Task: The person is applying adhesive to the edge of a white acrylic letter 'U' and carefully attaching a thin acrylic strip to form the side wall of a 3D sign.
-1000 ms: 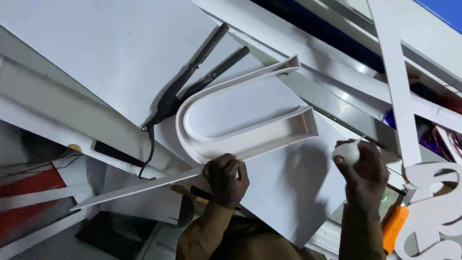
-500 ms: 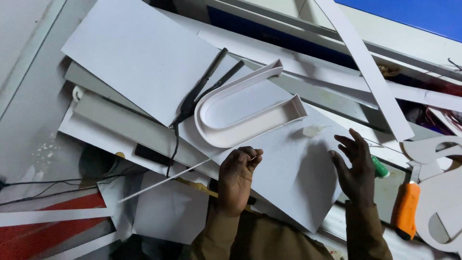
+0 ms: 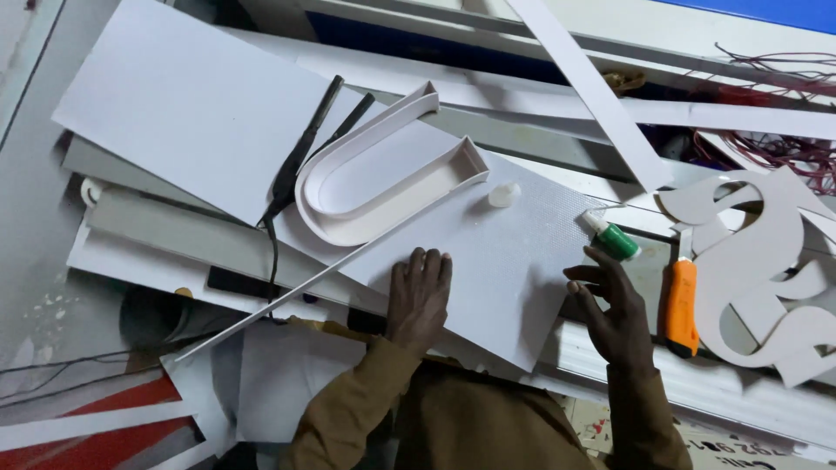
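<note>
The white U-shaped channel letter point(image 3: 374, 187) lay flat on the grey textured sheet point(image 3: 514, 261). Its long axis ran diagonally, with the open end pointing up and to the right and the curved end down and to the left. Its shallow tray showed nothing inside that I could see. A thin white strip point(image 3: 287, 300) ran just beside its lower edge, slanting down to the left. My left hand point(image 3: 418, 296) pressed palm-down on the sheet below the letter, fingers together and flat, gripping nothing. My right hand point(image 3: 614, 309) sat off the sheet's right edge, fingers spread loosely and empty, near the small green-bodied glue bottle point(image 3: 612, 237). A small white cap point(image 3: 503, 194) stood on the sheet between letter and bottle. The orange utility knife point(image 3: 681, 300) lay just right of my right hand, beside white cut-out shapes point(image 3: 766, 270). A black corded tool point(image 3: 300, 161) rested on the large white board point(image 3: 192, 104) left of the letter. The counter point(image 3: 26, 218) was crowded, with bare sheet mainly right of the letter.
</note>
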